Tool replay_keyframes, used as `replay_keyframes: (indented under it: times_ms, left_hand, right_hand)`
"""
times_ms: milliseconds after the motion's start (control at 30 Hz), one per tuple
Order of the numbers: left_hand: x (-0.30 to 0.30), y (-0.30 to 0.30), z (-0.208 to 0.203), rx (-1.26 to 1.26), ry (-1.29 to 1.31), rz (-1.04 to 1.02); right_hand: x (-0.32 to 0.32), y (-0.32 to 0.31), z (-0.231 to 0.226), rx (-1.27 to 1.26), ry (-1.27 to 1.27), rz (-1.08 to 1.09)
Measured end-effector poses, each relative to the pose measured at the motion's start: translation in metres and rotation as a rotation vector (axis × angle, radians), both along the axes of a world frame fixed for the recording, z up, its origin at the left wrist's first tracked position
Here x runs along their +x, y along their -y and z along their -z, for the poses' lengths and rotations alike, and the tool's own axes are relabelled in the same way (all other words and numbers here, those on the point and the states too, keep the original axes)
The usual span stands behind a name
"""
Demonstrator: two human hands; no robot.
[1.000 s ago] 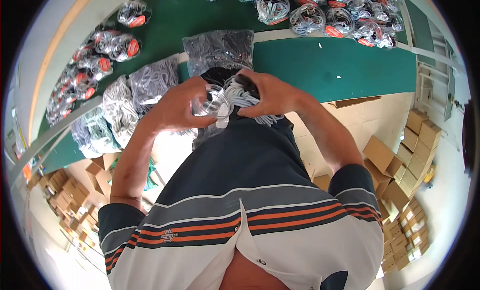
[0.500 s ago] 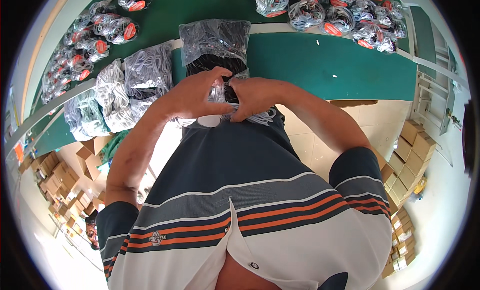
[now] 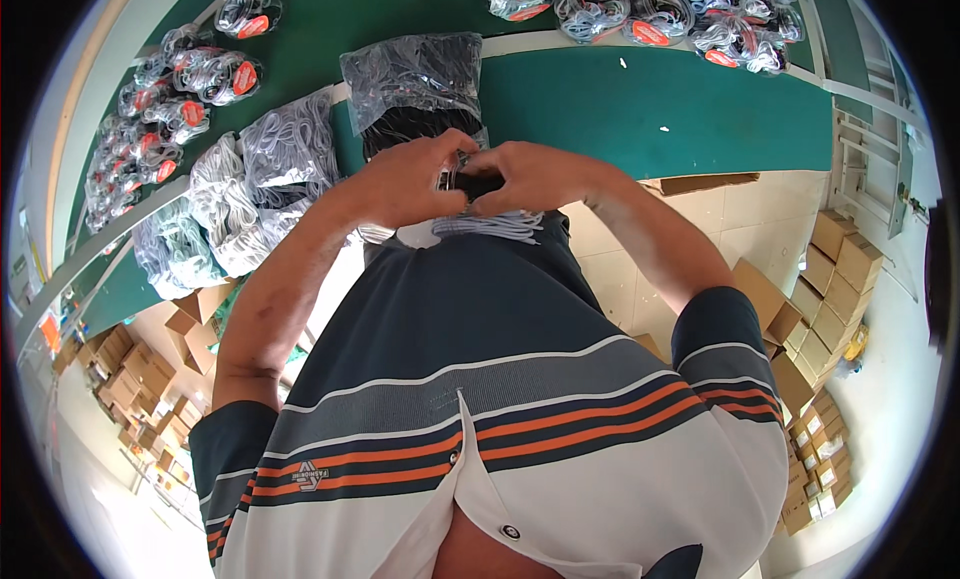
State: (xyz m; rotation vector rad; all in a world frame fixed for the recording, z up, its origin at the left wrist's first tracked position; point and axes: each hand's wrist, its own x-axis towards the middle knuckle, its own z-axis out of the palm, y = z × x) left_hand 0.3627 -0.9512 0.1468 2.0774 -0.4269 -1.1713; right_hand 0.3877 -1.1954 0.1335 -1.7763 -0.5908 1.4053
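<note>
My left hand (image 3: 412, 182) is curled, its fingers and thumb closed around a small clear plastic bag (image 3: 450, 180), of which only a sliver shows. Facing it, my right hand (image 3: 545, 177) bends its fingers in to meet the left fingertips at the bag's upper edge. What lies between its own fingertips is mostly hidden. Just below both hands, against my shirt, lies a bundle of light grey cable (image 3: 490, 225). Beyond my hands, at the table's near side, a large clear bag (image 3: 412, 74) covers black cables (image 3: 405, 125).
Bagged grey and white cable bundles (image 3: 290, 149) lie to the left on the green table (image 3: 580, 109). Coiled cables in clear bags with red labels stand in groups at far left (image 3: 215, 74) and far right (image 3: 660, 17). Cardboard boxes (image 3: 835, 279) are stacked on the floor at right.
My hands have come closer together at the fingertips, and less of the clear bag shows between them. The view has shifted slightly, so the table sits higher in the picture.
</note>
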Motion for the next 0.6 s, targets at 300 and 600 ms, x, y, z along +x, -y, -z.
replay_keyframes:
  times_ms: [300,600]
  left_hand:
    - [-0.001,-0.005,-0.002,-0.004,0.084,-0.005]
    - [-0.008,-0.006,0.017,-0.149,0.465,0.041]
  right_hand:
    - [-0.018,-0.027,0.001,0.072,0.038,0.531]
    - [-0.051,-0.006,0.030,0.033,-0.221,1.051]
